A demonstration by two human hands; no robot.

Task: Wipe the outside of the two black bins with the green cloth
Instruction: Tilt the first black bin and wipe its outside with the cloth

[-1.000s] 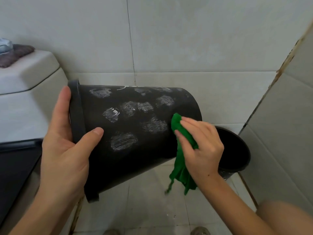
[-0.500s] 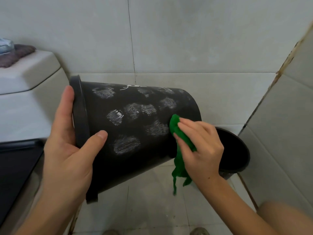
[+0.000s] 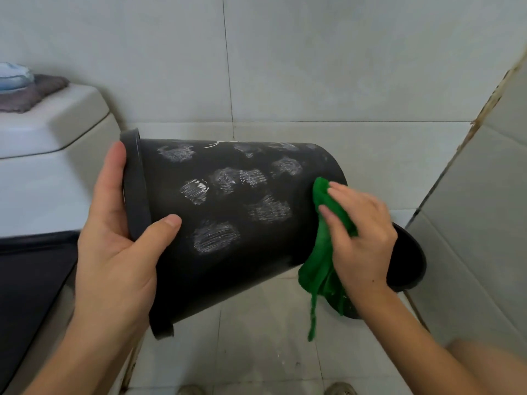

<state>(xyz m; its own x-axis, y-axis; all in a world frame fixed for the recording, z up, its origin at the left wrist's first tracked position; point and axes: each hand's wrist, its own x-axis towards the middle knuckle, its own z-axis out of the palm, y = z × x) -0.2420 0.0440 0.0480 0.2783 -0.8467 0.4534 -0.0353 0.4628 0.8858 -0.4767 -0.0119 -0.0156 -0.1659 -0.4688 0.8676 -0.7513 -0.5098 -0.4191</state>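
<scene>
A black bin [image 3: 228, 252] is held on its side in the air, its rim to the left and its base to the right. Whitish smears mark several spots on its wall. My left hand [image 3: 117, 252] grips the rim, thumb on the outer wall and fingers over the edge. My right hand [image 3: 362, 238] presses a green cloth [image 3: 322, 263] against the bin's wall near the base; the cloth's loose end hangs down. A second black bin [image 3: 410, 263] stands on the floor behind my right hand, mostly hidden.
A white toilet tank [image 3: 48, 155] with folded cloths [image 3: 20, 89] on its lid stands at the left, its dark seat lid [image 3: 28, 280] below. Tiled walls close in behind and at the right. My shoes show at the bottom edge of the tiled floor [image 3: 256, 352].
My right hand has slid the green cloth a little toward the bin's base and downward. The bin has tipped slightly in my left hand, which keeps its grip on the rim.
</scene>
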